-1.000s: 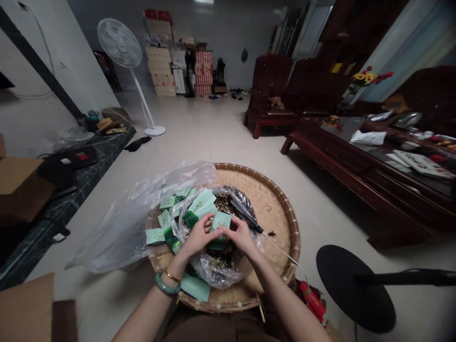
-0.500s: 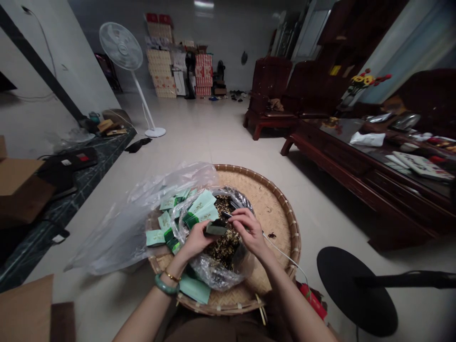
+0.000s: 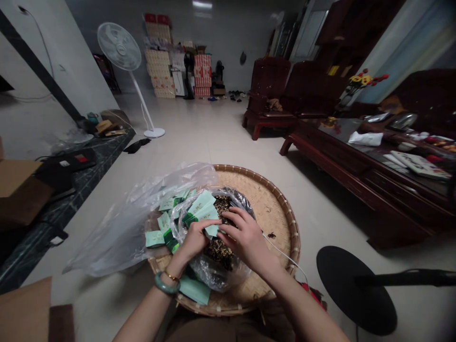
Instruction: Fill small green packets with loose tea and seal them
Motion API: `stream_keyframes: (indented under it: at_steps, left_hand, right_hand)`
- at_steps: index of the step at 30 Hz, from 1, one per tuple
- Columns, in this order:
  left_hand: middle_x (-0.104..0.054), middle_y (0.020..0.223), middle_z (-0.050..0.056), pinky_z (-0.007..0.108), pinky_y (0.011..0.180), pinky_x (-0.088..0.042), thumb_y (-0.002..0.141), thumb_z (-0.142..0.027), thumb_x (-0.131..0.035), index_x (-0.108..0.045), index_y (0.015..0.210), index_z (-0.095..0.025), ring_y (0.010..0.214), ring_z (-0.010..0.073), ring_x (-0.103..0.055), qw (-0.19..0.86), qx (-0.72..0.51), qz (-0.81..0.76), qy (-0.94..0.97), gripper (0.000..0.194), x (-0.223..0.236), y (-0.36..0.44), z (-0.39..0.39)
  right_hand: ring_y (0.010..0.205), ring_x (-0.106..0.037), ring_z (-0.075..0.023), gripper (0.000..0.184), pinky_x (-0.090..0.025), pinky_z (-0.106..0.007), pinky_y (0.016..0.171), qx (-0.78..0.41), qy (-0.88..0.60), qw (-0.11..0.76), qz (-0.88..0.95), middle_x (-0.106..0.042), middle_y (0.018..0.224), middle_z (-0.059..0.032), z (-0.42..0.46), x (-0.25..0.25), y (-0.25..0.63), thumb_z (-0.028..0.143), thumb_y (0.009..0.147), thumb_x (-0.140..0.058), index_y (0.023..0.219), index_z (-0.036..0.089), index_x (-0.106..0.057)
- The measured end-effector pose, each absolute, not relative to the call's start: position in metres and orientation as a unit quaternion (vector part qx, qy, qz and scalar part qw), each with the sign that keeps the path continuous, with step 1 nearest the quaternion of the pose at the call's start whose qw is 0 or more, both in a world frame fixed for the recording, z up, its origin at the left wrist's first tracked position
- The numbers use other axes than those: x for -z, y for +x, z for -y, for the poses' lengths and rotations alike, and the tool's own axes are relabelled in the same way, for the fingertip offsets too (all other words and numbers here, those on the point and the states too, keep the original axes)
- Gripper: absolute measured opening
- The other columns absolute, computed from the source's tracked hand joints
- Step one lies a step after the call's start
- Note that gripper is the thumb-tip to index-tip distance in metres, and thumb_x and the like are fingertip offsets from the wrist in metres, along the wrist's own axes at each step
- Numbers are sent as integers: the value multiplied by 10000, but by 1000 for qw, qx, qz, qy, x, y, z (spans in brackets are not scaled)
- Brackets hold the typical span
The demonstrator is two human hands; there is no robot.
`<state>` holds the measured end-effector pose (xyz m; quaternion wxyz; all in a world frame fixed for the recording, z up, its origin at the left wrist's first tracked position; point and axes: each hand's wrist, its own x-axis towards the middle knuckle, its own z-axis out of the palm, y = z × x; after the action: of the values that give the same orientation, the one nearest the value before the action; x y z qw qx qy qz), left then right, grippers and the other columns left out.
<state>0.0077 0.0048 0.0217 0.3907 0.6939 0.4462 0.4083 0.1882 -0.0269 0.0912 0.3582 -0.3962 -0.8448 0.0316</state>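
My left hand [image 3: 195,238], with a green bangle and a gold-coloured bracelet at the wrist, grips a small light-green packet [image 3: 212,231]. My right hand [image 3: 245,237] has its fingers bent around the packet's right edge. Below both hands, a clear plastic bag [image 3: 210,273] holds loose dark and pale dried bits [image 3: 218,254]. More green packets [image 3: 201,207] lie on the bag's left side, and another green packet [image 3: 194,289] rests near the front. All this sits on a round woven bamboo tray [image 3: 267,197].
A large clear plastic sheet [image 3: 117,237] spills over the tray's left side. To the right stands a black round base [image 3: 351,289] with a pole. A dark wooden table [image 3: 342,173] is farther right, and a white fan [image 3: 121,47] stands ahead. Cardboard boxes [image 3: 21,178] are at left.
My right hand has moved left and onto the packet; the dark tool it held no longer shows in its fingers. The packet has turned from its dark opening to its light-green face.
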Motion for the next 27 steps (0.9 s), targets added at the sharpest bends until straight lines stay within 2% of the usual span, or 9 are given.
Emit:
stream_keyframes:
  at_steps: [4,7,10,12,15,18,21,27]
  left_hand:
    - [-746,998,52,362,890,-516,651,-2,-519,-739,990,-197,929,216,-693,379,-400,-462,695,449,-15,9,-5]
    - [-747,993,56,361,884,-518,655,9,-519,-739,991,-191,934,223,-694,370,-399,-470,695,449,-11,9,-6]
    - [-748,987,58,358,863,-528,679,-9,-530,-737,993,-189,908,225,-700,362,-393,-476,699,417,-9,9,-5]
    - [-748,991,52,346,844,-534,678,3,-520,-734,1005,-194,891,219,-701,353,-386,-478,706,438,-9,9,-4]
    - [-747,998,44,326,823,-538,670,18,-509,-724,1033,-204,882,210,-699,346,-377,-474,717,477,-10,10,-3]
    - [-731,1054,54,326,854,-531,672,-9,-552,-701,1086,-203,940,215,-685,345,-372,-464,726,481,-10,12,-1]
    - [-709,1109,77,344,886,-522,649,-46,-627,-675,1129,-185,985,233,-670,339,-374,-454,734,502,-8,14,0]
    - [-741,990,86,339,795,-546,709,-149,-677,-715,1031,-147,859,230,-689,359,-414,-451,705,324,-1,19,2]
  right_hand:
    - [1135,-509,-263,152,-490,-461,896,-23,-368,348,862,-669,1043,-80,25,-95,186,159,868,-564,856,238,-693]
    - [1199,-475,-293,177,-460,-495,915,-10,-386,309,869,-660,1113,-76,22,-93,187,123,838,-595,891,248,-709]
    - [1248,-432,-348,97,-428,-530,929,-2,-432,239,870,-632,1183,-102,18,-91,188,198,749,-717,841,229,-732]
    - [1264,-413,-377,107,-406,-539,947,-12,-447,194,873,-631,1177,-130,16,-90,187,239,698,-764,797,205,-743]
    - [1263,-420,-392,62,-377,-537,974,-25,-450,157,879,-663,1114,-150,13,-91,183,180,710,-736,771,179,-750]
    - [1243,-446,-386,80,-370,-526,986,-42,-450,155,878,-695,1038,-138,11,-89,180,132,712,-712,770,174,-749]
    - [1225,-471,-367,82,-395,-506,972,-75,-455,176,870,-709,1016,-106,10,-88,180,154,730,-707,792,188,-746]
    - [1188,-521,-296,117,-422,-461,988,-137,-461,223,848,-712,1053,-51,10,-100,191,211,822,-628,839,218,-744]
